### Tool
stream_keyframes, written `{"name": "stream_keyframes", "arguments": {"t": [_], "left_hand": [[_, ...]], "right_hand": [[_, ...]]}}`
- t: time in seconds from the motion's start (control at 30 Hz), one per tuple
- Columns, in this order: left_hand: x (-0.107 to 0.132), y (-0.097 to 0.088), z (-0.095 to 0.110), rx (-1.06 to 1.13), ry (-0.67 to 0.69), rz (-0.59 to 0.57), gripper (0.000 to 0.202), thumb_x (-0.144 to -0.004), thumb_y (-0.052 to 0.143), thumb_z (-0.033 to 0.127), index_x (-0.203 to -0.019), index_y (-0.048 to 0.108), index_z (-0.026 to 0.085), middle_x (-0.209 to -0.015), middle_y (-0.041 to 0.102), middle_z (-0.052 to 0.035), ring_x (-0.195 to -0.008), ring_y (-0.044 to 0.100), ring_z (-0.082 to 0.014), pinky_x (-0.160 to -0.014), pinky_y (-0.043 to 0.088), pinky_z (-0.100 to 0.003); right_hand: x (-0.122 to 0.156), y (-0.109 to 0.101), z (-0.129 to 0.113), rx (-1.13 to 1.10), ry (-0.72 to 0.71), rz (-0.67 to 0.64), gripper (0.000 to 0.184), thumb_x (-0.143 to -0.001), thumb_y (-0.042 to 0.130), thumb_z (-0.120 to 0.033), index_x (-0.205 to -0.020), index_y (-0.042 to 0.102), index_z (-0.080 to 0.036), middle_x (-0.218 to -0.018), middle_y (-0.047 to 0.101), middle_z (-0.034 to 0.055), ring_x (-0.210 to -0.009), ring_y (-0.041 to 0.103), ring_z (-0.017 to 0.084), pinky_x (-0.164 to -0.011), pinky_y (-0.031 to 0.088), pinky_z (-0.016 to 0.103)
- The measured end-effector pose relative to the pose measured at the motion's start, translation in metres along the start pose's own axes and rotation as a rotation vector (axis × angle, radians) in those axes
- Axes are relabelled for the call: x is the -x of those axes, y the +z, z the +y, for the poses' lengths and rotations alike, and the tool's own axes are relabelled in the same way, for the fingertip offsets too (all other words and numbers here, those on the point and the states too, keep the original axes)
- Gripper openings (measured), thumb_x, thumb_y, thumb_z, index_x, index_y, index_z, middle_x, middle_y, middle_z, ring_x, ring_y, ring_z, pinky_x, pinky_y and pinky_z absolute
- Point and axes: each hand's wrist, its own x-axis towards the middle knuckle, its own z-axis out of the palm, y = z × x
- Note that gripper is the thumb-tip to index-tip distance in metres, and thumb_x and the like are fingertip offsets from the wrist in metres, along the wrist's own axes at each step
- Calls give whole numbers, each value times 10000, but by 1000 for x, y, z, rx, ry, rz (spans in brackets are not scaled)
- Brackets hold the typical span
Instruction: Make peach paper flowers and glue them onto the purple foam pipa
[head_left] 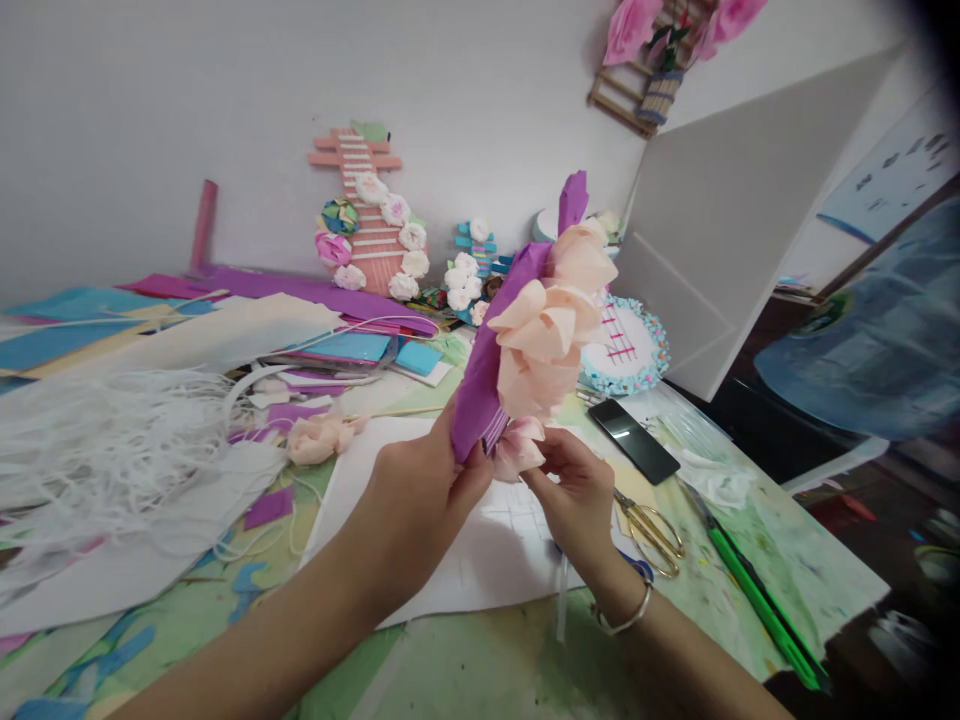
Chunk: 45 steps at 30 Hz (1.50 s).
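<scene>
My left hand (424,490) is closed around the lower end of a purple paper-covered craft guitar (484,370), which is held up and tilted above the table. Large peach paper flowers (551,330) cover much of its front, and thin pale strings show near my thumb. A smaller pale pink paper flower (517,448) sits at the bottom edge. Against that flower, the fingers of my right hand (574,485) are pinched together. Beneath both hands lies a white sheet (427,560) with faint lines drawn on it.
Gold-handled scissors (651,532), a black phone (634,440) and a green utility knife (765,595) lie on the right. White shredded strips (112,460) are heaped at left, near a loose peach flower (319,438). A pink craft guitar (367,215) leans on the wall.
</scene>
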Motion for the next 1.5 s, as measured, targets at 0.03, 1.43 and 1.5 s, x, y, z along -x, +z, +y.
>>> {"name": "stream_keyframes", "arguments": {"t": [0.03, 1.43, 1.5], "left_hand": [[1, 0, 1, -7, 11, 5, 273, -869, 449, 288, -1091, 566, 181, -594, 669, 6, -477, 601, -176, -472, 361, -254], [3, -1, 1, 62, -119, 11, 248, -853, 448, 359, -729, 586, 193, -567, 690, -22, -553, 669, -199, -498, 440, -267], [3, 0, 1, 62, -114, 11, 263, -856, 443, 362, -726, 596, 193, -568, 691, -22, -553, 670, -196, -498, 442, -265]], "right_hand": [[0, 0, -1, 4, 3, 4, 152, -769, 657, -234, -914, 679, -192, -782, 688, 12, -629, 572, 116, -574, 484, 232], [5, 1, -3, -123, 36, 85, 87, -708, 639, -120, -769, 638, -183, -681, 614, -17, -581, 519, 99, -570, 452, 227], [5, 2, -2, -144, 60, 88, 78, -700, 635, -121, -749, 625, -180, -666, 603, -20, -566, 512, 95, -557, 446, 223]]}}
